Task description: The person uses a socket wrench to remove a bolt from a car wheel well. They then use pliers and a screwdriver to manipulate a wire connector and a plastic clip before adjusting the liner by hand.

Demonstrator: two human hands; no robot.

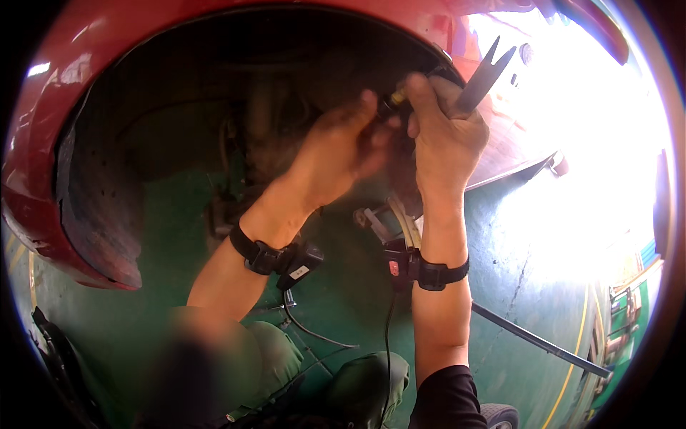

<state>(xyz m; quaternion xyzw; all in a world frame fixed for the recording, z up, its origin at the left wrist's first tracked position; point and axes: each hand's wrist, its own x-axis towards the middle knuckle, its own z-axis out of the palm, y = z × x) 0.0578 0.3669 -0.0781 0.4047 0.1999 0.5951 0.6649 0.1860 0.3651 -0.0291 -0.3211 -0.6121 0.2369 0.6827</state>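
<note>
My right hand (450, 143) is closed around a dark, flat pry tool (479, 86) with a forked tip pointing up and right. Its thumb rests beside a small black part with a yellow band (396, 98) at the upper edge of the dark wheel well (157, 71). Just left of that part, my left hand (343, 143) reaches up with curled fingers; they are smeared by motion, so whether they grip it is unclear. Both wrists carry black strapped devices.
A red car body (86, 36) arches overhead, with a dark liner (96, 193) at left and dim suspension parts behind my hands. Below are a green floor (514, 279), cables, a long dark bar (536, 336), a tyre (500, 415) and shelving at far right.
</note>
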